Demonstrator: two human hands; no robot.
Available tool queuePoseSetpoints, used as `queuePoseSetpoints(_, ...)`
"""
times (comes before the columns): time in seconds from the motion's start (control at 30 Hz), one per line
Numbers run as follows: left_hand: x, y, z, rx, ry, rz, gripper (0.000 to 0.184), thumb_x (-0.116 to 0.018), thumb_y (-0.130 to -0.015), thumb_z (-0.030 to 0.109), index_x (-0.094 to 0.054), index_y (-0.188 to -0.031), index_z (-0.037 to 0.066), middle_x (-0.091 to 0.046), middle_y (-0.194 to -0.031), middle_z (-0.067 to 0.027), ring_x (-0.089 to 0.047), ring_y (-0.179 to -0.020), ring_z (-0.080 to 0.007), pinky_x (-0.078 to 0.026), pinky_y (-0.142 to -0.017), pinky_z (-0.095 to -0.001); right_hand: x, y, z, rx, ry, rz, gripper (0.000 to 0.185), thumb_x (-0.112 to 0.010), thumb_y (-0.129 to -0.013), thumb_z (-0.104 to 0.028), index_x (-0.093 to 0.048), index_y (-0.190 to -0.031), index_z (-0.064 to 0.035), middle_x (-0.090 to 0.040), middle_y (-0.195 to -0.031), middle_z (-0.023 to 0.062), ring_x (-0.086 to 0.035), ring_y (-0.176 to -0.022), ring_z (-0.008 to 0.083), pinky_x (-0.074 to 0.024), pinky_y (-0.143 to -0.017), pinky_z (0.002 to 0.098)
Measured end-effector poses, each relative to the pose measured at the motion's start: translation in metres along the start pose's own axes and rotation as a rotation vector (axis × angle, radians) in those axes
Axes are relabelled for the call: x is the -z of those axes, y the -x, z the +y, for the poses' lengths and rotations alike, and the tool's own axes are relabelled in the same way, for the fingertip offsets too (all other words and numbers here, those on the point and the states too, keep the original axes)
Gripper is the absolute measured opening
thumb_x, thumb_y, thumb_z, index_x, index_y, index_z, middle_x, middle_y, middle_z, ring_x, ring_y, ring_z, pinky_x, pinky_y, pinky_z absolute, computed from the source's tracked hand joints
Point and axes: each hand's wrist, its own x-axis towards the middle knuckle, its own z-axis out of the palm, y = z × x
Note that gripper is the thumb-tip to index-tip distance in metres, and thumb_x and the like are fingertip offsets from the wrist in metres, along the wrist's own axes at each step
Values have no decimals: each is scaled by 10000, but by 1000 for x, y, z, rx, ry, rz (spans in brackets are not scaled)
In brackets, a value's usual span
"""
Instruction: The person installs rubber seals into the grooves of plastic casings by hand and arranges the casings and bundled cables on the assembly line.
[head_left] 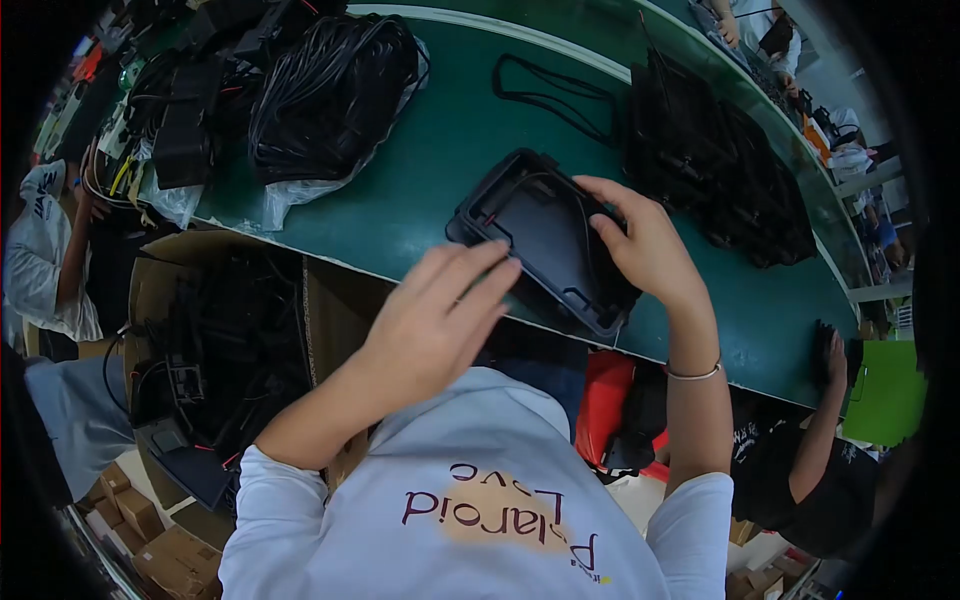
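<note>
A black open plastic case (545, 235) lies tilted over the front edge of the green table, its hollow inside facing up. A thin dark cable runs along its inner wall, and a small bit of red shows near its left corner. My right hand (640, 240) grips the case's right wall, thumb on the inner side and fingers over the far rim. At the near left rim is my left hand (435, 315), its fingers stretched out and slightly apart. Its fingertips reach the rim; whether they press on it I cannot tell.
Bundled black cables (335, 95) in plastic lie at the table's back left. A black cord loop (555, 90) and stacked black cases (715, 150) are beyond. A carton (150, 270) of black parts stands below left. Co-workers sit at both sides.
</note>
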Motion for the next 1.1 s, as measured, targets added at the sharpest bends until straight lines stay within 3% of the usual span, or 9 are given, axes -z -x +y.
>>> queuePoseSetpoints(0.1,-3,6,-28,1,-148,62,373,-747,-762,32,-658,-1121,-18,-608,-1142,-148,-583,-940,-326,-497,-795,-399,10,-7,-11,-56,-7,-108,414,-608,-907,32,-606,-1314,-46,-677,-1028,111,-637,-880,167,-518,-812,313)
queuePoseSetpoints(0.2,-14,15,-36,-13,-177,131,373,-761,-751,43,-672,-1110,-1,-611,-1074,-117,-588,-887,-300,-485,-759,-387,12,-17,-23,57,102,-49,342,-622,-890,24,-653,-1225,-38,-682,-1018,112,-648,-935,223,-505,-845,333)
queuePoseSetpoints(0.27,-19,16,-41,0,-176,154,375,-767,-746,55,-678,-1107,13,-608,-1040,-102,-585,-864,-286,-475,-737,-380,-1,-34,-39,333,264,87,252,-649,-874,2,-683,-1122,-27,-679,-1020,115,-639,-964,279,-492,-864,353)
queuePoseSetpoints(0.3,-21,16,-42,1,-177,181,377,-772,-741,66,-684,-1105,27,-606,-1007,-87,-583,-841,-273,-466,-715,-374,-11,-41,-44,410,210,45,197,-674,-861,-19,-702,-1056,-34,-668,-1031,103,-615,-988,303,-478,-894,376)
queuePoseSetpoints(0.4,-20,15,-42,38,-170,163,442,-809,-692,8,-703,-1120,37,-611,-989,-106,-582,-832,-296,-493,-719,-384,-30,-54,-50,521,340,-43,128,-693,-862,-122,-723,-979,-79,-659,-1052,49,-562,-1093,262,-422,-957,392)
queuePoseSetpoints(0.53,-25,17,-49,11,-194,193,361,-761,-754,87,-697,-1108,68,-596,-962,-68,-579,-831,-256,-451,-692,-358,-28,-64,-46,566,344,-133,160,-726,-827,-76,-709,-984,-54,-651,-1039,67,-566,-1076,280,-446,-956,401)
queuePoseSetpoints(0.73,-32,22,-54,11,-182,204,382,-744,-726,64,-701,-1105,77,-603,-972,-71,-582,-878,-260,-453,-714,-364,-27,-71,-43,558,284,-232,105,-720,-834,-93,-680,-920,-49,-626,-992,59,-561,-1050,277,-445,-948,404)
queuePoseSetpoints(0.93,-32,20,-56,-28,-214,227,356,-731,-723,53,-694,-1077,51,-645,-1124,-89,-594,-979,-273,-465,-756,-370,-25,-66,-45,617,398,-227,100,-701,-845,-110,-682,-938,-82,-631,-988,48,-571,-1060,267,-452,-933,395)
queuePoseSetpoints(1.1,-32,20,-60,-60,-163,169,321,-713,-734,35,-677,-1053,16,-640,-1270,-104,-594,-1038,-287,-481,-796,-377,-29,-56,-28,788,541,-73,209,-694,-820,-106,-718,-1028,-103,-681,-1147,30,-588,-1154,246,-443,-1003,413)
